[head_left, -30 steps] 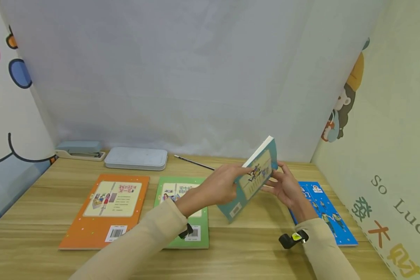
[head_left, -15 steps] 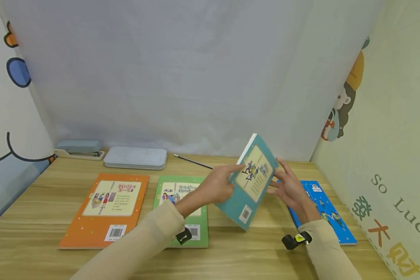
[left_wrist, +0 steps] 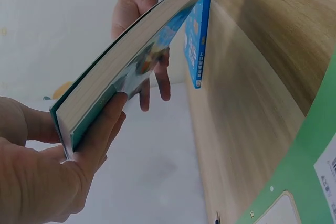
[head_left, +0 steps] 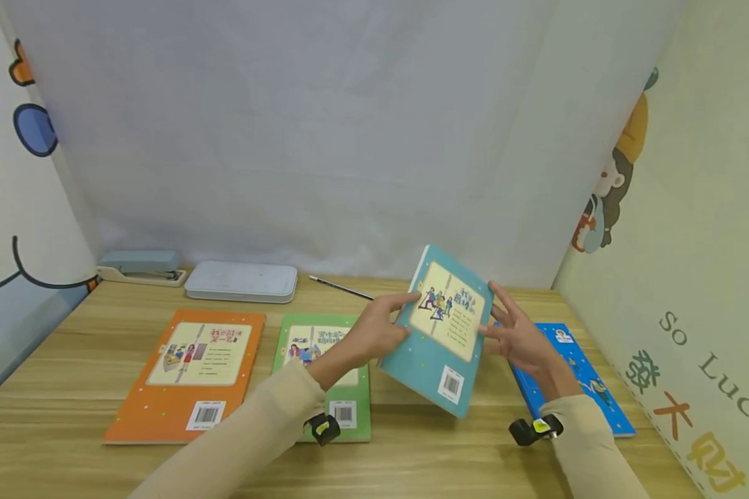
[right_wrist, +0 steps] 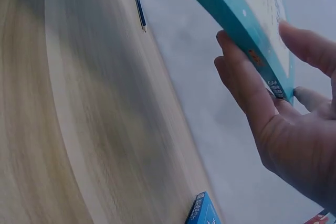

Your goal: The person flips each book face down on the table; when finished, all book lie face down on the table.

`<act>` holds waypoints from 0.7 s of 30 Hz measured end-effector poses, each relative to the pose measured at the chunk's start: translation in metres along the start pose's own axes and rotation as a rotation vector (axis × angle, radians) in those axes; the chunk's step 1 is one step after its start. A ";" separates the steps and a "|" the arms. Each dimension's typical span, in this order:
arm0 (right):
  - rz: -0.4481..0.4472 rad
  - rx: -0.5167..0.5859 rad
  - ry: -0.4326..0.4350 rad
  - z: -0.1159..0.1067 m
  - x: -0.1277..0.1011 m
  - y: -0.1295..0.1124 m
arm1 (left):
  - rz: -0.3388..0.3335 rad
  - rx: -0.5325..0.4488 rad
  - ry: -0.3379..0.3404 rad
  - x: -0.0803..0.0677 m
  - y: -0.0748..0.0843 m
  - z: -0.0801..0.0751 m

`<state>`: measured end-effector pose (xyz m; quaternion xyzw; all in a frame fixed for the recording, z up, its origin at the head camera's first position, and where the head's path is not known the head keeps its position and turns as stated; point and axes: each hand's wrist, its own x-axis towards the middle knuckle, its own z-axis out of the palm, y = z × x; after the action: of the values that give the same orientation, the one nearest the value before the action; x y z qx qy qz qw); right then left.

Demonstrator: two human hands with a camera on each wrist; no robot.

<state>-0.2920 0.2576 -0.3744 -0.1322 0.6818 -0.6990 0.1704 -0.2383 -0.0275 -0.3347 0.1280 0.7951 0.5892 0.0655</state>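
Teal book (head_left: 442, 331) tilted above the tabletop (head_left: 412, 450), left hand (head_left: 374, 334) pinching its edge, right hand (head_left: 519, 337) steadying with straight fingers.

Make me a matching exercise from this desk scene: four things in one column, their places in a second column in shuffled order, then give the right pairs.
Things:
1. teal book
2. orange book
3. blue book
4. stapler

Places:
A. flat on the table, under the right hand
B. back left corner of the table
C. held tilted above the table between the left hand and the right hand
D. flat on the table, leftmost of the books

Pairs: 1-C, 2-D, 3-A, 4-B
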 end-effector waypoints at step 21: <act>0.063 -0.174 -0.048 -0.012 -0.004 0.000 | -0.089 -0.103 -0.097 0.000 -0.023 0.000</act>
<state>-0.2932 0.2701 -0.3749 -0.1417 0.7394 -0.6282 0.1962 -0.2415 -0.0341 -0.3570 0.1175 0.7646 0.6188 0.1363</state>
